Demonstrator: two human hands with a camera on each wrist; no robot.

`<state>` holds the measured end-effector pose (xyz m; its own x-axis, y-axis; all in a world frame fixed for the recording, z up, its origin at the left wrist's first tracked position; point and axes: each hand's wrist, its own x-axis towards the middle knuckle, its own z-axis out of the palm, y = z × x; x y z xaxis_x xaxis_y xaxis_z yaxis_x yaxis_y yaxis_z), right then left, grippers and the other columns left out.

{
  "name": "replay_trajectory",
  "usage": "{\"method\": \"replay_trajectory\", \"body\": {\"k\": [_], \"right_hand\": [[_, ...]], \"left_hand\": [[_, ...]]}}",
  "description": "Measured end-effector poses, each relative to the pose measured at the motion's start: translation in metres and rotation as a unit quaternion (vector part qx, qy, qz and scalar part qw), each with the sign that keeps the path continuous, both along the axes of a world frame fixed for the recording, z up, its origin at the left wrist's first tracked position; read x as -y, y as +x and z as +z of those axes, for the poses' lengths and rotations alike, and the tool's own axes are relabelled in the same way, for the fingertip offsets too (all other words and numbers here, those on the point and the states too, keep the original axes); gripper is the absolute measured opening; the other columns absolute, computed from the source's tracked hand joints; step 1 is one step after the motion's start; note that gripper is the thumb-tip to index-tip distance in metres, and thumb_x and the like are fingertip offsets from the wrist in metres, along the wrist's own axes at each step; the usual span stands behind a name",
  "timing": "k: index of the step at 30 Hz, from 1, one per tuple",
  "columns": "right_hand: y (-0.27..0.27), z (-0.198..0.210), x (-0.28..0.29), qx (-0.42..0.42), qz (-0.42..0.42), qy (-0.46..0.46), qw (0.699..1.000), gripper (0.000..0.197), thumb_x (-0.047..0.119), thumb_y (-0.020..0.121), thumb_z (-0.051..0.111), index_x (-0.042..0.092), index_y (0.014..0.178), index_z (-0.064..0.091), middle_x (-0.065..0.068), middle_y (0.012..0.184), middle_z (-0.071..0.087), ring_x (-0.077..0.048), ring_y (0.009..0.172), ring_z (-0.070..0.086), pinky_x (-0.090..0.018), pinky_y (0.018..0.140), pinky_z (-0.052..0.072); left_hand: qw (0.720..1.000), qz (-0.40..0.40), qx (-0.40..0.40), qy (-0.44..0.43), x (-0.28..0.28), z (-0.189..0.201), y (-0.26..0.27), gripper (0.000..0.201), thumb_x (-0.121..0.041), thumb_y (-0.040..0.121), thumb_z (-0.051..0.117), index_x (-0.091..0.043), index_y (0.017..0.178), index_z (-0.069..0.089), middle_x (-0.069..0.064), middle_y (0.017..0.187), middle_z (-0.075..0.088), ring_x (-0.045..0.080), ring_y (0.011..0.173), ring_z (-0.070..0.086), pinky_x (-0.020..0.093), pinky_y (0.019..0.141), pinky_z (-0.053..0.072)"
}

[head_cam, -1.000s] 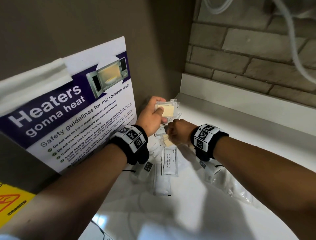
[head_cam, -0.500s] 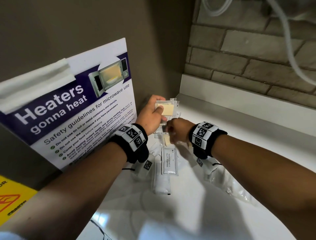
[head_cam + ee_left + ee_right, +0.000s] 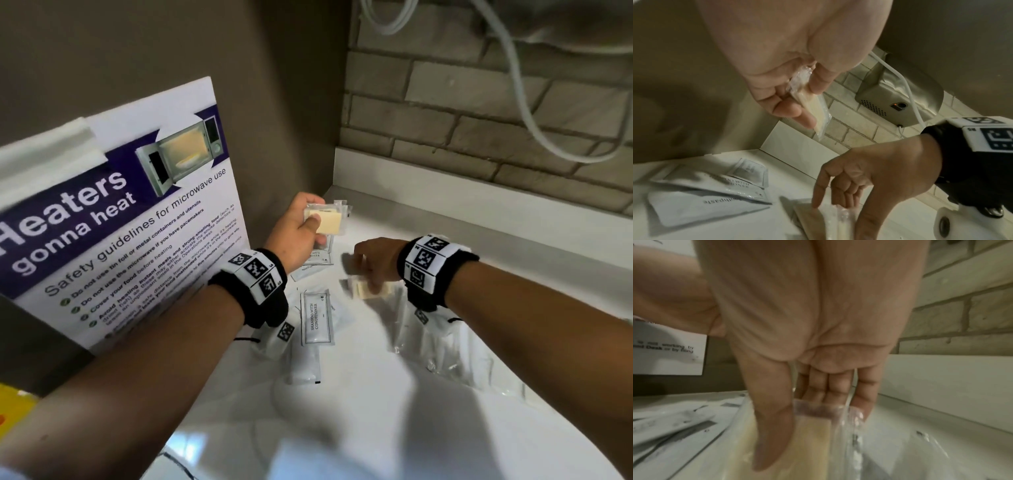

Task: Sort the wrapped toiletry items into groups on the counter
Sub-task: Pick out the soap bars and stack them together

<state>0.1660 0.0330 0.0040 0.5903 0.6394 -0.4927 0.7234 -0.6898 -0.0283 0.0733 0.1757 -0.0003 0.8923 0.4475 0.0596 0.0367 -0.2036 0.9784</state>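
Note:
My left hand (image 3: 295, 236) is raised near the back corner and holds a small stack of clear-wrapped yellow soap bars (image 3: 325, 221), thumb on the front; the left wrist view shows that stack (image 3: 818, 110) edge-on. Lower and to the right, my right hand (image 3: 373, 267) reaches down to the counter and pinches another wrapped soap (image 3: 368, 290) between thumb and fingers; the right wrist view shows this soap (image 3: 813, 434) close up. A "shampoo with conditioner" sachet (image 3: 317, 317), a toothpaste sachet (image 3: 705, 204) and a white tube (image 3: 303, 366) lie on the counter.
A microwave safety poster (image 3: 120, 222) leans against the left wall. The white counter (image 3: 376, 428) ends at a white upstand (image 3: 479, 205) below a brick wall. Clear plastic packets (image 3: 445, 349) lie under my right forearm. A hand dryer (image 3: 898, 91) with a white cable hangs above.
My right hand has moved away from the left hand's stack, to the right and down onto a soap on the counter. The left hand has stayed put with its stack.

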Motion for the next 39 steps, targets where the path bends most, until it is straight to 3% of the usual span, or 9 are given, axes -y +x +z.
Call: {"method": "replay_trajectory", "body": {"k": [8,13,16,19,23,26,29,33,39], "right_hand": [[-0.005,-0.001,-0.011,0.048,0.05,-0.038,0.997,0.053,0.005,0.077,0.07,0.008,0.127,0.052,-0.011,0.12,0.062,-0.027,0.112,0.059,-0.024,0.07,0.037],[0.005,-0.012,-0.022,0.037,0.043,-0.025,0.998,0.035,0.02,0.057,0.071,0.026,0.087,0.056,0.011,0.083,0.054,-0.012,0.08,0.048,-0.026,0.072,0.047],[0.006,-0.008,-0.024,0.029,0.019,-0.007,0.999,0.065,0.017,0.072,0.08,0.022,0.129,0.05,-0.002,0.118,0.05,-0.015,0.094,0.04,-0.027,0.074,0.039],[0.007,-0.003,-0.022,0.031,0.007,0.013,0.999,0.071,0.015,0.076,0.079,0.012,0.138,0.044,-0.015,0.142,0.041,-0.027,0.119,0.051,-0.033,0.092,0.043],[0.002,0.001,-0.015,0.039,0.007,0.035,0.999,0.071,0.012,0.064,0.085,0.018,0.125,0.05,-0.008,0.123,0.056,-0.028,0.109,0.057,-0.032,0.083,0.047],[-0.002,0.008,-0.007,0.059,0.018,0.067,0.996,0.057,0.019,0.061,0.085,0.028,0.111,0.06,-0.002,0.114,0.061,-0.024,0.107,0.051,-0.029,0.076,0.042],[-0.012,0.023,0.007,0.061,0.025,0.128,0.99,0.038,0.019,0.068,0.082,0.022,0.103,0.066,0.003,0.096,0.065,-0.021,0.102,0.047,-0.029,0.076,0.039],[-0.038,0.049,0.035,-0.016,-0.004,0.219,0.976,0.028,0.015,0.073,0.08,0.012,0.094,0.063,0.003,0.084,0.053,-0.018,0.08,0.047,-0.026,0.065,0.037],[-0.079,0.049,0.077,-0.04,-0.056,0.27,0.96,0.032,0.02,0.075,0.08,0.007,0.099,0.063,0.002,0.076,0.056,-0.016,0.068,0.046,-0.027,0.061,0.036]], "left_hand": [[1.0,-0.017,-0.001,0.014,0.005,0.001,0.002,0.024,-0.006,0.1,0.039,-0.019,0.116,0.051,0.013,0.107,0.062,0.011,0.058,0.055,0.016,0.049,0.045],[0.999,-0.023,-0.017,0.031,-0.002,0.0,-0.001,0.023,-0.008,0.1,0.04,-0.021,0.116,0.05,0.012,0.112,0.063,0.011,0.063,0.058,0.023,0.057,0.049],[0.999,-0.018,-0.022,0.035,-0.003,0.001,-0.003,0.023,-0.008,0.1,0.039,-0.02,0.117,0.05,0.012,0.112,0.063,0.014,0.066,0.059,0.023,0.058,0.048],[0.999,-0.015,-0.024,0.035,-0.002,0.003,-0.004,0.023,-0.008,0.101,0.038,-0.02,0.117,0.05,0.013,0.11,0.064,0.015,0.065,0.058,0.025,0.058,0.048],[0.999,-0.005,-0.026,0.042,-0.001,0.007,-0.005,0.024,-0.008,0.101,0.038,-0.02,0.117,0.05,0.007,0.093,0.062,0.009,0.057,0.055,0.02,0.048,0.042],[0.999,0.007,-0.018,0.031,0.001,0.008,-0.008,0.024,-0.008,0.1,0.039,-0.023,0.114,0.052,0.009,0.093,0.063,0.012,0.059,0.057,0.029,0.055,0.047],[0.999,0.004,-0.017,0.031,0.003,0.011,-0.015,0.025,-0.008,0.099,0.04,-0.026,0.11,0.053,0.012,0.095,0.065,0.014,0.061,0.06,0.039,0.059,0.05],[0.999,-0.029,-0.04,0.008,0.015,0.013,-0.029,0.023,-0.007,0.1,0.041,-0.025,0.109,0.052,0.012,0.1,0.066,0.01,0.057,0.063,0.025,0.047,0.043],[0.987,-0.15,-0.053,-0.024,0.056,0.005,-0.056,0.031,-0.005,0.097,0.045,-0.031,0.094,0.06,0.006,0.102,0.061,0.015,0.07,0.065,0.033,0.065,0.05]]}}
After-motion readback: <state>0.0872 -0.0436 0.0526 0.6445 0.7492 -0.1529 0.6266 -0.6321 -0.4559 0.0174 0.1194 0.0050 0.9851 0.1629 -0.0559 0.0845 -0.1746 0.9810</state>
